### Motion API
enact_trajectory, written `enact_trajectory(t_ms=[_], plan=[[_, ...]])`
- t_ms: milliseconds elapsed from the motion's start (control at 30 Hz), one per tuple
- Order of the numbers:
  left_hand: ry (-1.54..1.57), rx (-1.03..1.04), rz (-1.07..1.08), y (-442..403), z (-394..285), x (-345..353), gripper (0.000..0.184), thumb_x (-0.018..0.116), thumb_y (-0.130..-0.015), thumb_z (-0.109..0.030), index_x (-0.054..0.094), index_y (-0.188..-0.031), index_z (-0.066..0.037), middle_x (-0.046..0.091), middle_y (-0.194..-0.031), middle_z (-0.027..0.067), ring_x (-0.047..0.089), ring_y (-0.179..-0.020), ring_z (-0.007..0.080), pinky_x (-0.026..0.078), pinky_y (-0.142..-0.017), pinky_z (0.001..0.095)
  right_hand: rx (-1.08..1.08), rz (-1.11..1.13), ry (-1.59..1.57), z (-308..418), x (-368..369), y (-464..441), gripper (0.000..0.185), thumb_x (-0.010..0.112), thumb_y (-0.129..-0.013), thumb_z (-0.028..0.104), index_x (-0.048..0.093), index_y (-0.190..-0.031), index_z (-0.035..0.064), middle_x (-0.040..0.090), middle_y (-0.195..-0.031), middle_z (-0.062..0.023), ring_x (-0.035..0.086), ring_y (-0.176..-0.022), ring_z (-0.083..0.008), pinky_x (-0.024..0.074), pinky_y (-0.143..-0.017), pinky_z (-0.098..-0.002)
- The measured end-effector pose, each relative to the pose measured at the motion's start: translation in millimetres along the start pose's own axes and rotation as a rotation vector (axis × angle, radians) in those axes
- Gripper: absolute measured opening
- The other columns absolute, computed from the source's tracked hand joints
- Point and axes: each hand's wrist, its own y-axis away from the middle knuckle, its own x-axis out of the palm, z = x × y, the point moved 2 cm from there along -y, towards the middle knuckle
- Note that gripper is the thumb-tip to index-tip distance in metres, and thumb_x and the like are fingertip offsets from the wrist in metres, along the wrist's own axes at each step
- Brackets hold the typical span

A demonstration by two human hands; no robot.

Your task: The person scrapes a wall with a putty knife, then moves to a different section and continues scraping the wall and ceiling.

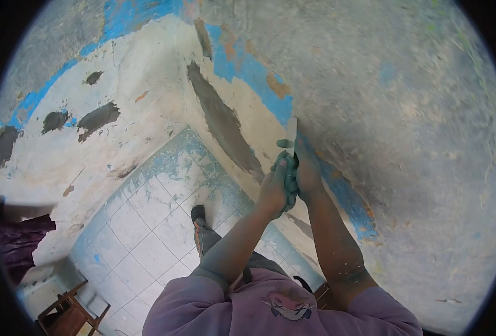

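Note:
Both my hands are together in front of the wall, right of the middle of the head view. A scraper (293, 133) with a pale flat blade points up from them, its blade against or close to the wall by the edge of the blue paint (279, 103). My right hand (305, 171) is closed round the handle, which is mostly hidden. Pressed against it from the left, my left hand (280, 182) is also closed, with its thumb up near the base of the blade. Greyish-green dust or paint coats the fingers and forearms.
Bare grey plaster (416, 129) covers the right wall. The cream lower wall (130, 73) carries dark grey patches (220, 115). Below is a white tiled floor (153, 224) with my shoe (198, 213) on it. A wooden chair (69, 311) and dark purple cloth (21, 243) are at lower left.

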Motion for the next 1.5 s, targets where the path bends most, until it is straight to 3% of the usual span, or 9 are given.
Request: enact_trajectory(t_ms=[267, 333, 367, 400, 500, 633, 700, 967, 1500], plan=[[-0.159, -0.084, 0.16, 11, -6, 7, 0.051, 0.029, -0.095, -0.038, 0.016, -0.14, -0.018, 0.045, -0.059, 0.0004, 0.035, -0.033, 0.0091, 0.029, -0.028, 0.0217, -0.062, -0.013, 0.003, 5, 3, 3, 0.046, 0.032, -0.094, 0.042, 0.05, -0.103, 0.0009, 0.046, -0.061, -0.0022, 0.048, -0.055, -0.011, 0.04, -0.049, -0.0236], [-0.115, -0.083, 0.135, 11, -2, 10, 0.048, 0.029, -0.094, -0.04, 0.029, -0.134, -0.014, 0.044, -0.057, 0.0003, 0.036, -0.033, 0.009, 0.029, -0.029, 0.0221, -0.041, -0.011, 0.042, 12, 4, 5, 0.046, 0.032, -0.094, 0.042, 0.05, -0.102, 0.0008, 0.046, -0.06, -0.0017, 0.047, -0.054, -0.0103, 0.0393, -0.048, -0.0231], [-0.071, -0.105, 0.097, 11, 0, 11, 0.034, 0.032, -0.094, -0.042, 0.04, -0.104, -0.01, 0.044, -0.053, 0.001, 0.037, -0.032, 0.0096, 0.028, -0.028, 0.0227, -0.032, -0.005, 0.074, 15, 5, 6, 0.045, 0.033, -0.094, 0.042, 0.05, -0.101, 0.0007, 0.045, -0.06, -0.0013, 0.047, -0.053, -0.0097, 0.0385, -0.048, -0.0227], [-0.027, -0.124, 0.06, 11, 1, 11, 0.044, 0.035, -0.093, -0.043, 0.051, -0.074, -0.006, 0.043, -0.049, 0.0018, 0.038, -0.031, 0.0103, 0.028, -0.027, 0.0232, -0.025, 0.001, 0.086, 17, 5, 6, 0.045, 0.033, -0.094, 0.042, 0.05, -0.101, 0.0007, 0.045, -0.06, -0.0013, 0.047, -0.053, -0.0097, 0.0385, -0.048, -0.0227], [0.052, -0.176, 0.158, 12, 5, 8, 0.042, 0.032, -0.093, -0.045, 0.049, -0.098, -0.007, 0.047, -0.058, 0.0014, 0.04, -0.036, 0.0096, 0.031, -0.03, 0.0223, 0.014, -0.065, 0.137, 17, 3, 8, 0.044, 0.033, -0.094, 0.042, 0.052, -0.095, 0.002, 0.046, -0.064, -0.0004, 0.046, -0.055, -0.0079, 0.0362, -0.05, -0.0214], [0.004, -0.148, 0.117, 9, -5, 14, 0.041, 0.033, -0.093, -0.045, 0.049, -0.095, -0.007, 0.047, -0.059, 0.0019, 0.041, -0.037, 0.0101, 0.032, -0.031, 0.022, 0.038, -0.077, 0.025, 21, 10, 1, 0.04, 0.035, -0.094, 0.04, 0.05, -0.095, 0.0031, 0.042, -0.065, 0.0006, 0.042, -0.054, -0.0088, 0.0355, -0.05, -0.0202], [0.046, -0.143, 0.039, 4, -13, 14, 0.044, 0.034, -0.093, -0.045, 0.049, -0.077, -0.007, 0.042, -0.051, 0.001, 0.036, -0.032, 0.0097, 0.028, -0.027, 0.0232, 0.064, -0.082, -0.019, 22, 15, -4, 0.038, 0.035, -0.094, 0.04, 0.049, -0.093, 0.0042, 0.041, -0.066, 0.001, 0.041, -0.056, -0.0086, 0.0344, -0.051, -0.0196], [0.027, -0.23, 0.082, 11, -8, 1, 0.046, 0.033, -0.093, -0.046, 0.049, -0.077, -0.006, 0.041, -0.05, 0.0014, 0.036, -0.029, 0.011, 0.027, -0.026, 0.0239, 0.053, -0.11, -0.201, 6, 15, 5, 0.035, 0.035, -0.094, 0.04, 0.046, -0.087, 0.007, 0.04, -0.069, 0.0011, 0.039, -0.058, -0.0083, 0.0343, -0.054, -0.0202], [-0.12, -0.295, 0.221, 11, -24, -10, 0.048, 0.033, -0.092, -0.048, 0.053, -0.087, -0.005, 0.048, -0.058, 0.0013, 0.043, -0.04, 0.0099, 0.035, -0.035, 0.0228, -0.005, -0.115, -0.067, 5, 16, 2, 0.035, 0.031, -0.095, 0.041, 0.045, -0.091, 0.0087, 0.039, -0.07, 0.0015, 0.036, -0.059, -0.0073, 0.0322, -0.053, -0.0199]])
